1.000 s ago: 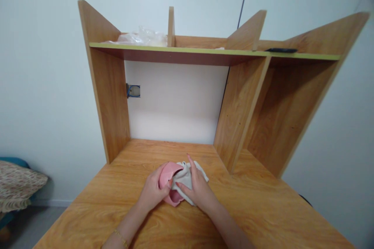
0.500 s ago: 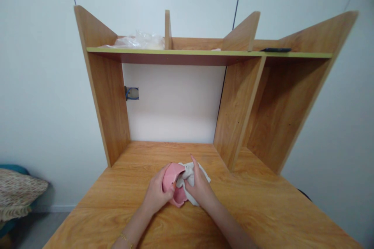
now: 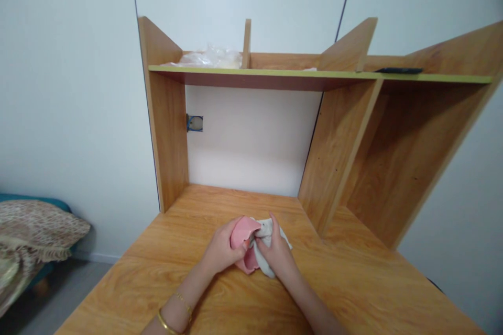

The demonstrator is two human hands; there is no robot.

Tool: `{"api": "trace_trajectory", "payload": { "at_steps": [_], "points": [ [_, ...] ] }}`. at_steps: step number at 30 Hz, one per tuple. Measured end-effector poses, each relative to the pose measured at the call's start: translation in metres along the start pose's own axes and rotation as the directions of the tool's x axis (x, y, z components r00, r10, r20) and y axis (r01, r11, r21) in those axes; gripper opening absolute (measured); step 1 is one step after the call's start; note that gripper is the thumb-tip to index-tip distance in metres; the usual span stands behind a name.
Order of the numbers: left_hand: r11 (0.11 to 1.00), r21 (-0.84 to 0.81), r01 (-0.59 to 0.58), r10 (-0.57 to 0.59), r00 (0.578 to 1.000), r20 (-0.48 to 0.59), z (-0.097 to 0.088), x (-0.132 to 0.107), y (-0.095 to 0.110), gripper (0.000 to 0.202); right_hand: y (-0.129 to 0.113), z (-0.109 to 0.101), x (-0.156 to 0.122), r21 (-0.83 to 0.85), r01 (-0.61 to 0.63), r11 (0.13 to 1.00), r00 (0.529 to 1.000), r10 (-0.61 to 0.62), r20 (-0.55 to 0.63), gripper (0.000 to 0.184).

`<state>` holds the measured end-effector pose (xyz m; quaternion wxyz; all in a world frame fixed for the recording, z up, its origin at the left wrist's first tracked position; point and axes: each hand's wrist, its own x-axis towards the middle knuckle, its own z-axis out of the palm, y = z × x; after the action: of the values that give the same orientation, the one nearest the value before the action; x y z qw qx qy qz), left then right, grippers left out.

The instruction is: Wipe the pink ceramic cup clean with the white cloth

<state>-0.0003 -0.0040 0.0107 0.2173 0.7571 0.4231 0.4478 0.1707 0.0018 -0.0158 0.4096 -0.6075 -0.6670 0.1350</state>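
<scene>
Here, both hands meet mid-desk, near the front edge of the wooden desk (image 3: 353,282). The left hand (image 3: 223,251) has its fingers curled round the outer wall of a pink bowl (image 3: 240,230), gripping it tipped on its side just above the desktop, prob. so the opening faces the other hand. The right hand (image 3: 279,254) has its fingers bunched on a pale grey cloth (image 3: 269,226), pressing it vs. the bowl's rim and inside; the loose end hangs out under the palm. The bowl looks smooth, matte and thin-walled, maybe plastic or silicone, can't tell which. The cloth is soft and crumpled. The desk is orange wood-grain laminate, w/ upright dividers and a green-edged shelf (image 3: 275,72) that carries a crinkly clear plastic bag (image 3: 212,57) and a flat dark object (image 3: 398,70). Gold bangles (image 3: 173,319) sit on the left wrist.
</scene>
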Motion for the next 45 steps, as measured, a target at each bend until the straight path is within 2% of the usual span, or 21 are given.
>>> {"api": "trace_trajectory", "payload": {
  "at_steps": [7,13,25,30,35,39,45],
  "points": [
    [1.0,0.016,-0.025,0.025,1.0,0.004,0.002,0.001,0.001,0.052,-0.001,-0.006,-0.001,0.05,0.034,0.998,0.999,-0.035,0.019,0.07],
    [0.999,0.038,-0.003,0.002,1.0,0.013,0.005,0.0,-0.002,0.051,-0.001,-0.006,-0.002,0.088,0.065,0.994,0.998,-0.065,-0.004,0.07],
    [1.0,-0.015,0.008,-0.008,0.999,0.048,0.004,0.002,-0.001,0.054,0.003,-0.004,0.0,0.108,0.073,0.991,0.997,-0.072,-0.006,0.069],
    [0.994,-0.108,0.022,-0.016,0.999,0.049,0.004,0.0,-0.008,0.067,0.008,-0.001,0.001,0.133,0.081,0.988,0.996,-0.077,-0.033,0.066],
    [0.965,-0.257,0.047,-0.031,0.997,0.066,0.009,0.001,-0.019,0.083,0.01,0.0,0.002,0.076,0.078,0.994,0.994,-0.072,-0.08,0.065],
    [0.947,-0.314,0.064,-0.046,0.997,0.065,0.013,0.003,-0.022,0.087,0.009,0.0,0.001,0.068,0.06,0.996,0.994,-0.053,-0.099,0.064],
    [0.942,-0.324,0.086,-0.054,0.993,0.107,0.015,0.001,-0.017,0.085,0.014,0.002,0.004,0.173,0.011,0.985,0.989,0.016,-0.15,0.064]
  ]
}}
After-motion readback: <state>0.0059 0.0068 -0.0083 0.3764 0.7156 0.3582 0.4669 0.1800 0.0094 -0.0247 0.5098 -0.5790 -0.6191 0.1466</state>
